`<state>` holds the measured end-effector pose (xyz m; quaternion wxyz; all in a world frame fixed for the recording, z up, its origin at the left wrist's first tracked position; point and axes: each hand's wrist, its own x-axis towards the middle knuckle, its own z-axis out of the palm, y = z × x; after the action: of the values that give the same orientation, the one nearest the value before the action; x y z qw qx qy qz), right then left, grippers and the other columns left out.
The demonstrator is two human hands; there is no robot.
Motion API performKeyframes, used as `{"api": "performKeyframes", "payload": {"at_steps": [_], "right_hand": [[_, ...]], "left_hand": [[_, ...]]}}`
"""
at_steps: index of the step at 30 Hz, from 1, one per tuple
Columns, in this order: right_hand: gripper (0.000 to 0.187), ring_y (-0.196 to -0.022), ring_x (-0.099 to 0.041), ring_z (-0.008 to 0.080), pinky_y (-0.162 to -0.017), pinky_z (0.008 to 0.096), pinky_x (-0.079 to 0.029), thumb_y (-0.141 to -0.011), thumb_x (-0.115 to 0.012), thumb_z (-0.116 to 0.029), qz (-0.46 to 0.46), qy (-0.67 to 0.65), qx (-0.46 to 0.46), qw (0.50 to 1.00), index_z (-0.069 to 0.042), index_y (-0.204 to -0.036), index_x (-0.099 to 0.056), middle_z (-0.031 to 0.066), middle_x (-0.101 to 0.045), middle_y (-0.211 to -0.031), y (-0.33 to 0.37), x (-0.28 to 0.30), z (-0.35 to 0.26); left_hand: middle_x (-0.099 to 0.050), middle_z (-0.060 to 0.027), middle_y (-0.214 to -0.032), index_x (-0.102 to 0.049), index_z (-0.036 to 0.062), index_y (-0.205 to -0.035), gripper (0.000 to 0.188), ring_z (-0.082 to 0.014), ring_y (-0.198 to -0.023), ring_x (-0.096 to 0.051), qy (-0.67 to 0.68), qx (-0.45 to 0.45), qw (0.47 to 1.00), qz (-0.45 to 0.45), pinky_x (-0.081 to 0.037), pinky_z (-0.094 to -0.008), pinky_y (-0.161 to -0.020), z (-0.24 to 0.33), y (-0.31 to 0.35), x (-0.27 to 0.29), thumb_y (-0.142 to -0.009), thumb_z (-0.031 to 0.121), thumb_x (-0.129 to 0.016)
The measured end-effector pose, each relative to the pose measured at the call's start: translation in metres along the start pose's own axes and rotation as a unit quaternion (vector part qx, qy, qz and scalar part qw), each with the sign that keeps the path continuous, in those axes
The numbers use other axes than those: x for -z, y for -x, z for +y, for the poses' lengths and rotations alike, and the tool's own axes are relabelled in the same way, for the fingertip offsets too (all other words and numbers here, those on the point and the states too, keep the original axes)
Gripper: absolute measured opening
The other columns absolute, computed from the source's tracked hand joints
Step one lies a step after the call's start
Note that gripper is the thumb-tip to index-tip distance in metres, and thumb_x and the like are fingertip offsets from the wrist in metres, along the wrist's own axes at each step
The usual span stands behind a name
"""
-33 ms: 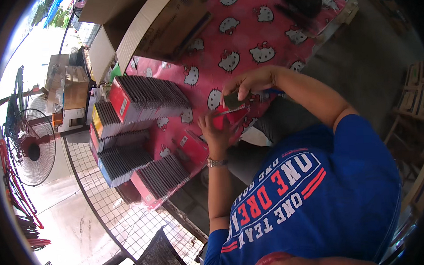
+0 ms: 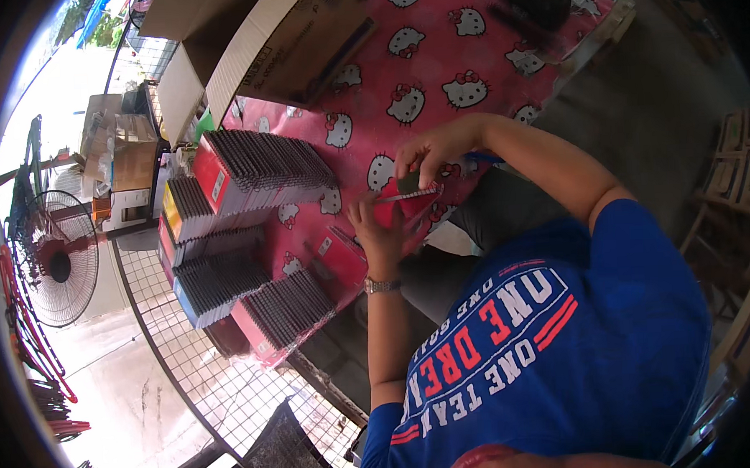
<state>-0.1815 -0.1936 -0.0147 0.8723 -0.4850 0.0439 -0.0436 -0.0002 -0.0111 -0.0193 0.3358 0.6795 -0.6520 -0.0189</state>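
A small red spiral notebook [image 2: 412, 209] is tilted up at the near edge of the table, its coiled edge facing up. My left hand [image 2: 376, 227], with a watch at the wrist, grips the notebook's left end between fingers and thumb. My right hand [image 2: 440, 151] is closed on a dark green flat piece [image 2: 408, 183] just above the coil; whether the piece touches the coil I cannot tell. Beside my left hand another red notebook [image 2: 340, 250] lies flat.
Several rows of spiral notebooks [image 2: 263, 168] stand at the left on the pink patterned tablecloth [image 2: 371, 138]. An open cardboard box [image 2: 300, 57] sits behind them. A black object [image 2: 528, 6] lies at the far right corner. A fan [image 2: 58, 264] stands off to the left.
My right hand and the green piece have shifted slightly, and more of the notebook's coil shows. My left hand stays at the notebook's left end.
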Motion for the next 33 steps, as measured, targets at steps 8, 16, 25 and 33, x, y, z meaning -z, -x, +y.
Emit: {"api": "performKeyframes", "payload": {"at_steps": [8,16,25,33], "right_hand": [[0.052,-0.108,-0.059,0.0183,-0.096,0.0333,-0.041,-0.077,-0.068,-0.024,-0.031,0.406,-0.153,0.9,0.001,-0.122,-0.062,0.0106,-0.066,-0.115,-0.021,-0.001,-0.025],[0.054,-0.111,-0.058,0.0172,-0.097,0.0302,-0.042,-0.076,-0.069,-0.024,-0.074,0.198,-0.067,0.975,-0.001,-0.124,-0.06,0.0088,-0.065,-0.117,-0.027,0.001,-0.011],[0.05,-0.117,-0.055,0.0177,-0.104,0.0317,-0.039,-0.073,-0.07,-0.022,-0.123,-0.007,-0.005,0.992,-0.006,-0.12,-0.064,0.0093,-0.062,-0.124,-0.04,0.002,-0.012],[0.048,-0.109,-0.057,0.0228,-0.095,0.0372,-0.043,-0.074,-0.074,-0.028,-0.048,0.44,-0.174,0.88,-0.011,-0.118,-0.066,0.0078,-0.063,-0.117,-0.053,0.017,-0.009]], "left_hand": [[-0.057,-0.0116,-0.103,-0.058,0.0053,-0.103,0.033,-0.0276,-0.093,-0.056,0.039,0.017,0.997,-0.059,-0.048,-0.0329,-0.063,-0.013,-0.007,0.013,-0.074,0.0,-0.073],[-0.059,-0.0121,-0.098,-0.059,0.0017,-0.102,0.027,-0.0259,-0.08,-0.062,0.124,0.074,0.985,-0.097,-0.049,-0.0336,-0.063,-0.018,-0.008,0.011,-0.078,0.0,-0.07],[-0.06,-0.0113,-0.097,-0.058,0.0017,-0.104,0.029,-0.0226,-0.083,-0.064,0.159,0.1,0.975,-0.119,-0.047,-0.0314,-0.058,-0.02,-0.016,0.012,-0.078,0.003,-0.071],[-0.063,-0.0093,-0.091,-0.058,0.0012,-0.102,0.024,-0.0179,-0.078,-0.064,0.17,0.091,0.974,-0.117,-0.049,-0.0294,-0.063,-0.021,-0.018,0.01,-0.081,0.003,-0.07]]}}
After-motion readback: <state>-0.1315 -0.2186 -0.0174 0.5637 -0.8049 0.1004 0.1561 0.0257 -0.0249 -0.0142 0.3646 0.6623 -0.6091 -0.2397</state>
